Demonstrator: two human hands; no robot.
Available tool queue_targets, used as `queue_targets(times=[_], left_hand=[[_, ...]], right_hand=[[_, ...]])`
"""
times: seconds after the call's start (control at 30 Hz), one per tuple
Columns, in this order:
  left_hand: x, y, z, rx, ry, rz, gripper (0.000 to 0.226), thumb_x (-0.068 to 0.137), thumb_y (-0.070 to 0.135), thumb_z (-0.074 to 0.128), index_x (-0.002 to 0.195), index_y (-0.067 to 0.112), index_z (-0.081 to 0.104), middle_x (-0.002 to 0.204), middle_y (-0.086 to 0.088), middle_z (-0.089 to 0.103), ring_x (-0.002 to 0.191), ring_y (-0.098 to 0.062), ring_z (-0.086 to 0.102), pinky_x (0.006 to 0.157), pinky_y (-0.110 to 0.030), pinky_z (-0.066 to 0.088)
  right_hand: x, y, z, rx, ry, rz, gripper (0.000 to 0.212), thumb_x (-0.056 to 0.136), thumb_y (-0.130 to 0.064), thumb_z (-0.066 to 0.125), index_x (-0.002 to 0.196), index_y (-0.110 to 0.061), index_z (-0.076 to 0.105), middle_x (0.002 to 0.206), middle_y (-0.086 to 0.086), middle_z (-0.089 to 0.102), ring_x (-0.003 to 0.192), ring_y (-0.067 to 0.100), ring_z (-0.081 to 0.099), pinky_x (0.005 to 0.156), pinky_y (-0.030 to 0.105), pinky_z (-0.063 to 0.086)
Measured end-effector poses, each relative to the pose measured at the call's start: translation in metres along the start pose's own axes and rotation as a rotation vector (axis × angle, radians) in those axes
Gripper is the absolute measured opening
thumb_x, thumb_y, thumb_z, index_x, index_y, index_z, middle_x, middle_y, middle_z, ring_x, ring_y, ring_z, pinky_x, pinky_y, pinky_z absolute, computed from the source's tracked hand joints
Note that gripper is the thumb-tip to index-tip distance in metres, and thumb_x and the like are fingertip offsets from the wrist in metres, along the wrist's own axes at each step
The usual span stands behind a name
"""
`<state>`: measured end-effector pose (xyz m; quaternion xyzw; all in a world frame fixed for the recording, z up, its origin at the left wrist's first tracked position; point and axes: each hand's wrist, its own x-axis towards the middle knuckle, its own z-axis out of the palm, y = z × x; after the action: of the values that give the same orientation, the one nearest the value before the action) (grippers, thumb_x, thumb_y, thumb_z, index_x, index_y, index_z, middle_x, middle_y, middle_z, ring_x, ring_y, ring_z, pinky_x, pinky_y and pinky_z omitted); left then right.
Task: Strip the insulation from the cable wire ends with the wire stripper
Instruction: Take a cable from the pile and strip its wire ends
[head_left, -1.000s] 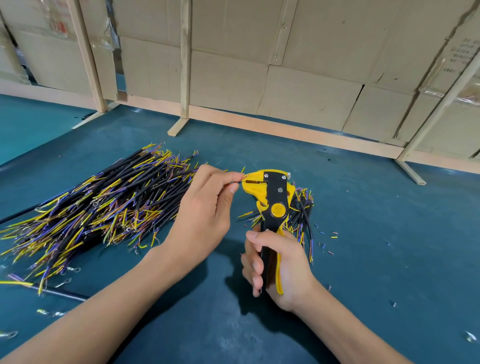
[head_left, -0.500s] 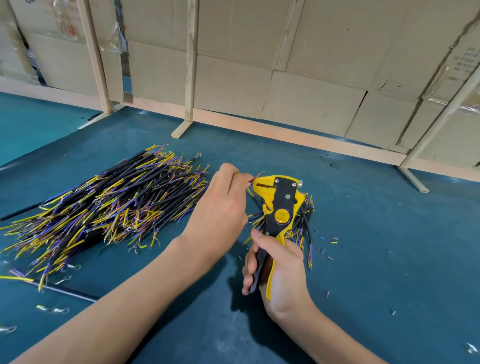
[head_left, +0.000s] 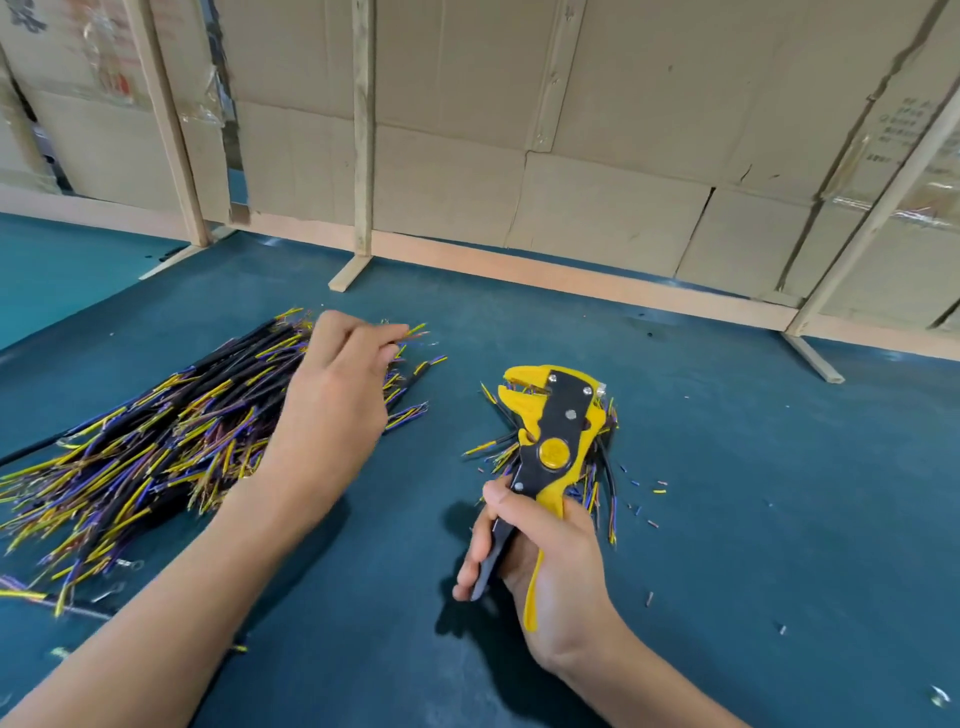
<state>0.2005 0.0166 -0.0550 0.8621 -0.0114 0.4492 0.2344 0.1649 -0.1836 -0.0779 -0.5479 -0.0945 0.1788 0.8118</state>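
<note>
The left hand (head_left: 332, 410) covers part of the big cable pile (head_left: 140, 452) at the left of the frame and pinches a cable (head_left: 413, 332) whose coloured wire ends point right; its body is hidden. At centre right, the right hand (head_left: 545, 561) grips the wire stripper (head_left: 550, 447) by its handles. The stripper's long axis runs up the frame, head tilted upper left. A smaller cable bunch (head_left: 597, 483) lies mostly hidden behind it on the blue worktop (head_left: 753, 441).

Left hand (head_left: 332, 400) is reaching out over the pile, fingertips pinching a thin yellow-and-purple wire end (head_left: 415, 332) — right hand (head_left: 545, 551) sits lower, fingers wrapped around the yellow-and-black wire stripper (head_left: 545, 447), wrist bent back toward me.
</note>
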Motion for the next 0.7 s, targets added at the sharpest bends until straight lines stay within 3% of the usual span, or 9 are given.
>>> queue_targets(times=[0.13,0.27,0.43,0.7], left_hand=[[-0.005,0.016,0.004,-0.092,-0.077,0.137,0.030,0.094,-0.011,0.058,0.119,0.002,0.069,0.100,-0.016,0.055,0.089,-0.019,0.051,0.082,-0.024,0.044],[-0.015,0.022,0.006,-0.136,-0.088,0.184,0.038,0.088,-0.019,0.058,0.117,0.003,0.070,0.099,-0.017,0.054,0.090,-0.015,0.049,0.081,-0.017,0.039],[-0.013,0.026,0.007,-0.170,-0.030,0.190,0.024,0.095,-0.008,0.056,0.113,0.000,0.070,0.098,-0.016,0.056,0.089,-0.017,0.052,0.085,-0.015,0.040],[-0.015,0.027,0.010,-0.190,-0.002,0.191,0.021,0.095,-0.007,0.058,0.111,0.000,0.071,0.099,-0.015,0.057,0.089,-0.015,0.053,0.084,-0.016,0.042]], right_hand=[[-0.002,0.001,-0.002,-0.031,-0.074,-0.005,0.014,0.082,-0.020,0.068,0.073,-0.011,0.063,0.061,0.017,0.055,0.049,0.035,0.058,0.056,0.045,0.053],[0.000,0.001,-0.001,-0.043,-0.114,0.009,0.011,0.084,-0.018,0.066,0.075,-0.012,0.062,0.066,0.018,0.057,0.054,0.036,0.060,0.061,0.047,0.055],[0.002,0.001,-0.004,-0.046,-0.113,0.018,0.008,0.084,-0.017,0.065,0.078,-0.011,0.063,0.067,0.019,0.058,0.056,0.037,0.062,0.061,0.047,0.055],[0.000,0.001,-0.005,-0.029,-0.142,0.034,0.007,0.084,-0.016,0.065,0.078,-0.012,0.065,0.068,0.020,0.059,0.057,0.038,0.062,0.061,0.046,0.055]])
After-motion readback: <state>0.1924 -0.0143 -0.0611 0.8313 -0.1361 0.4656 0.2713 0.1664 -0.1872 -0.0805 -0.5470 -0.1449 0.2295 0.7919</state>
